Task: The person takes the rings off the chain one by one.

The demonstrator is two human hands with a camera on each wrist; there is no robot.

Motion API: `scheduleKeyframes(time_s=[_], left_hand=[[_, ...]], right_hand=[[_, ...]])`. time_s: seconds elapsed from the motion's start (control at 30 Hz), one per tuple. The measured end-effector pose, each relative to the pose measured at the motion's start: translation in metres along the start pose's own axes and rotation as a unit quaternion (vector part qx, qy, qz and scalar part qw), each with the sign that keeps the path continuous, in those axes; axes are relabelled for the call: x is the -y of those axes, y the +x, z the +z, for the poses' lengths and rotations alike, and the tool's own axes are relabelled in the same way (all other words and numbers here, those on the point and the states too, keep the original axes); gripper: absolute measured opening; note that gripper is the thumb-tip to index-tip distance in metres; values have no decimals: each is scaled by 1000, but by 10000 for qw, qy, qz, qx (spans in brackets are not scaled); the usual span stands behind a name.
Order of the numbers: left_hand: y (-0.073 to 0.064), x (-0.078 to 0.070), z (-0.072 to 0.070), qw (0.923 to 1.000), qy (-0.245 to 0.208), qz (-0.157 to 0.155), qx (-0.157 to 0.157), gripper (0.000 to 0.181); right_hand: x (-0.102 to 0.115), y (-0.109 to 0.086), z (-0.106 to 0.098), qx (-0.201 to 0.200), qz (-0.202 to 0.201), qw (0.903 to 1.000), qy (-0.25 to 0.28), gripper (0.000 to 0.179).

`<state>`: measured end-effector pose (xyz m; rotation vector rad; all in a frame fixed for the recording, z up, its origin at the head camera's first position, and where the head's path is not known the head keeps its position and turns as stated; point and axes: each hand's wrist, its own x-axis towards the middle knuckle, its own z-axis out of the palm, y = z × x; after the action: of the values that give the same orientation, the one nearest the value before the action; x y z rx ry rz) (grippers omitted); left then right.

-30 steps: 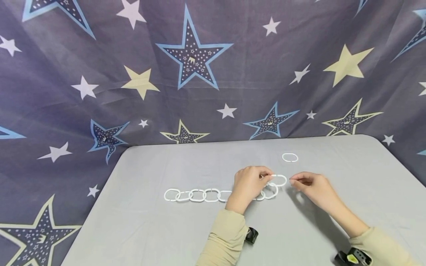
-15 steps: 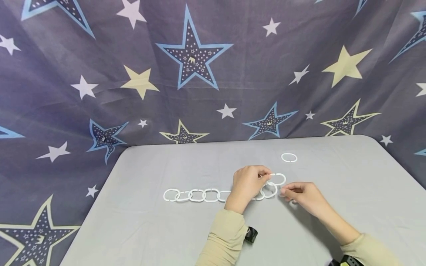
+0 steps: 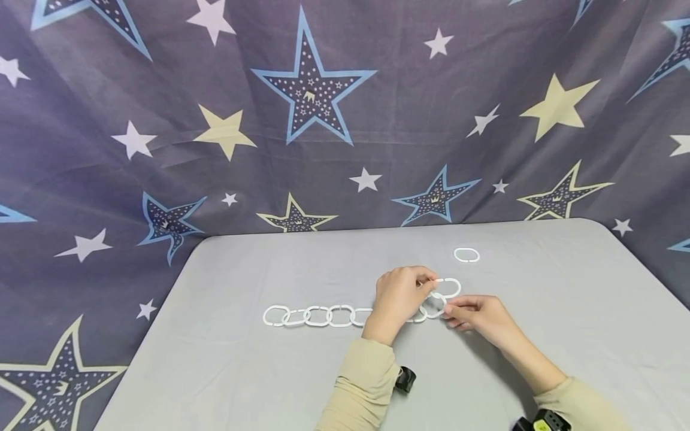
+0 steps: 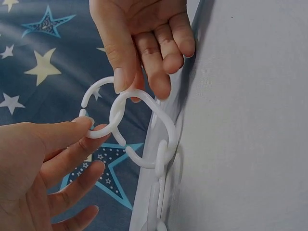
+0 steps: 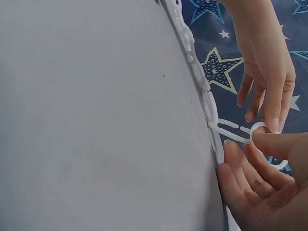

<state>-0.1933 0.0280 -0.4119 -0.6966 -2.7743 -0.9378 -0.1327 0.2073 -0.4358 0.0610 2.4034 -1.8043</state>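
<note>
A chain [image 3: 341,325] of white plastic C-shaped links lies across the grey table, its right end raised. My left hand [image 3: 398,299] is over the right part of the chain and pinches the end link [image 3: 460,288] between thumb and forefinger near its gap. From the right, my right hand [image 3: 481,318] pinches at the crossing of the end link and its neighbour. The left wrist view shows the neighbouring link [image 4: 166,120] hooked through the end link, with a gap in its side. My left palm and wrist hide some middle links in the head view.
One loose white link [image 3: 466,248] lies behind the hands, toward the back right of the table [image 3: 215,371]. A dark star-patterned curtain [image 3: 345,197] hangs along the back edge. Black wrist cameras are strapped below both hands.
My right hand has moved left and slightly down from beside the end link to where it meets the neighbouring link. The left hand keeps its pinch, nearly still.
</note>
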Motion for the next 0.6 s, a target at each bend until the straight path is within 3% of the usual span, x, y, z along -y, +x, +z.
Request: scheduleKeyframes(time_s=[0.23,0.6], left_hand=[[0,0,-1,10000,2,-5,-36,11],[0,3,-3,10000,-7,-8,-42,11]], right_hand=[[1,3,4,188,82,9987,469,35],[-1,5,6,186,84,9982,564,33]])
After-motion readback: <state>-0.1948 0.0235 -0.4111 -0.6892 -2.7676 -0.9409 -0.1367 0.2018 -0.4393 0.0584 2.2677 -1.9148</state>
